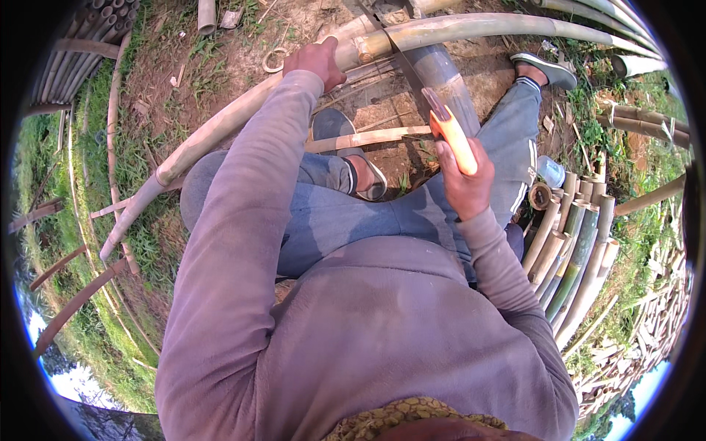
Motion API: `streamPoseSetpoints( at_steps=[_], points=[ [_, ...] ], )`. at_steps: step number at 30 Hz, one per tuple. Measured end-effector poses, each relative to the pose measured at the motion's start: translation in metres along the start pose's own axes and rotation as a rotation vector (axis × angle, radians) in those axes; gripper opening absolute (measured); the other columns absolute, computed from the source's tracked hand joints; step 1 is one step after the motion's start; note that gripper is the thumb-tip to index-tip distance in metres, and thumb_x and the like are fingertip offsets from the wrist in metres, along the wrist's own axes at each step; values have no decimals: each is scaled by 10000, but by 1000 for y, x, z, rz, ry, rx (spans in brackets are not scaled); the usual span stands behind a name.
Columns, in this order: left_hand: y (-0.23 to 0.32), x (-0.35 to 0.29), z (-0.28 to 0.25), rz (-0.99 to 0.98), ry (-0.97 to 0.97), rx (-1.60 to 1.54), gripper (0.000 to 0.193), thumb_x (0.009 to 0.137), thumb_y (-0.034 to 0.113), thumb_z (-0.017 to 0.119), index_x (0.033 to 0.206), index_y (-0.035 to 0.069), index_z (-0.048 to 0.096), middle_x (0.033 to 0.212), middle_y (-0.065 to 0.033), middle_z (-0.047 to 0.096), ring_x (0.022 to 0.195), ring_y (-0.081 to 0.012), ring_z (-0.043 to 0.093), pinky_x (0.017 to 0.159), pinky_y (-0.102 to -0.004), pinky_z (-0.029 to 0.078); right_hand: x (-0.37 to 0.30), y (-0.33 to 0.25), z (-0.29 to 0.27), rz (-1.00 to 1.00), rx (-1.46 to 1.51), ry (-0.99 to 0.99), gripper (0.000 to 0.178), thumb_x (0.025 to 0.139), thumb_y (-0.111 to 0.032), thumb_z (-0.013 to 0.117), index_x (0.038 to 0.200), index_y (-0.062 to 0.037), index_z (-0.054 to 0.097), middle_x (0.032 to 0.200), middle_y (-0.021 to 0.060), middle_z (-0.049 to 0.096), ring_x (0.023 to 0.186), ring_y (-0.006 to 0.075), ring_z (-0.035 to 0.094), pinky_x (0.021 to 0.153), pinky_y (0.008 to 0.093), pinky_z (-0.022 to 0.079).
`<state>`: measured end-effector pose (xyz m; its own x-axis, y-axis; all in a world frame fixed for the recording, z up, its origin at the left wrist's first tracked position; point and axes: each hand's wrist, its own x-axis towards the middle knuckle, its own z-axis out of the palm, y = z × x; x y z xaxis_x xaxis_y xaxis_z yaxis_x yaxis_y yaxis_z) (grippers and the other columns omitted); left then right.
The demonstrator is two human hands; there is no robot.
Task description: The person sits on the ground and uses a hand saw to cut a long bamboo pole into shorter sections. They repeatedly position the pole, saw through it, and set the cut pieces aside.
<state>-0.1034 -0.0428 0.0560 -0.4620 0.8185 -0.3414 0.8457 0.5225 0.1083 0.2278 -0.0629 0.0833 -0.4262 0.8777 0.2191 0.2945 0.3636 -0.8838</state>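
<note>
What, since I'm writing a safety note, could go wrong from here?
The orange-handled metal saw has its blade across the long pale bamboo pole, near the bare left hand gripping it; a slip could cut that hand.

The pole's rounded surface crosses a thick grey bamboo pole, so it might roll or shift, perhaps jamming the blade.

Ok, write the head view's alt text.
A person's right hand holds an orange-handled metal saw whose blade crosses a long pale bamboo pole gripped by the left hand. Cut tan and green bamboo lengths lie at right.
</note>
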Motion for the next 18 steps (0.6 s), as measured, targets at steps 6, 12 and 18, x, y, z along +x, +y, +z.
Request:
streamPoseSetpoints(
  at_steps=[6, 12, 18],
  points=[
    [4, 0, -7, -17, 22, -18, 618, 799, 396, 834, 1337, 194, 606, 1227, -147, 757, 1178, -359, 713, 1006, -505, 538, 92, 8, 59, 47, 37, 20, 208, 966, -187, 801, 1008, -3, 715, 772, 155, 693, 715, 175, 677, 648, 345, 520],
    [-6, 1, -3, -31, -2, -34, 587, 810, 378, 830, 1310, 174, 601, 1220, -171, 753, 1174, -381, 709, 994, -537, 527, -51, -25, -45, 213, -1, -60, 139, 962, -80, 787, 1043, 10, 719, 838, 58, 711, 739, 119, 663, 671, 309, 534],
    [9, 6, -12, 21, 2, -22, 598, 814, 376, 827, 1318, 155, 593, 1224, -178, 751, 1184, -386, 706, 1000, -521, 532, 85, 22, 55, -44, 46, 70, 231, 970, -212, 801, 988, -3, 703, 767, 140, 687, 662, 212, 659, 638, 359, 524]
  ],
)
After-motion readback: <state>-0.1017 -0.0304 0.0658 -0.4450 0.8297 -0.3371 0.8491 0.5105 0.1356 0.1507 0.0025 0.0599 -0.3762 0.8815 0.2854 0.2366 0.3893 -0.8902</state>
